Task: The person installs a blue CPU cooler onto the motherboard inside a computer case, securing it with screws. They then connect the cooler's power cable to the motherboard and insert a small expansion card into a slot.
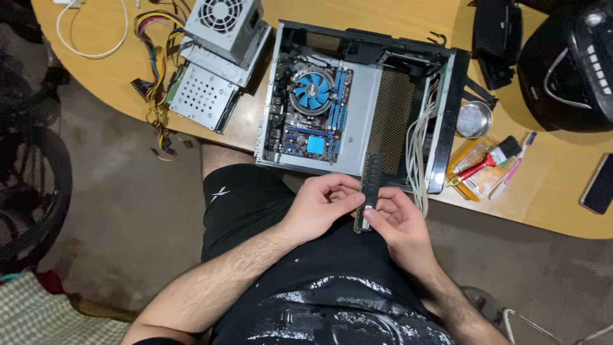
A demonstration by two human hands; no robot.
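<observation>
Memory stick: long dark circuit-board module (369,190), upright just below the open grey metal computer case (357,102).
Left hand (322,204): fingers pinch its left edge.
Right hand (397,220): fingers grip its lower end.

We see the open computer case (440,121) lying on the table (357,19) at its near edge, the motherboard (310,108) inside its left half and a cable bundle (418,147) in its right. Left of the case sit the power supply (223,25) and a drive cage (201,96). Right of it lie a small tin (474,119), then a brush (495,156). Before the near edge, our left hand (322,204) and right hand (399,223) hold 1 memory stick (369,185) between them.
</observation>
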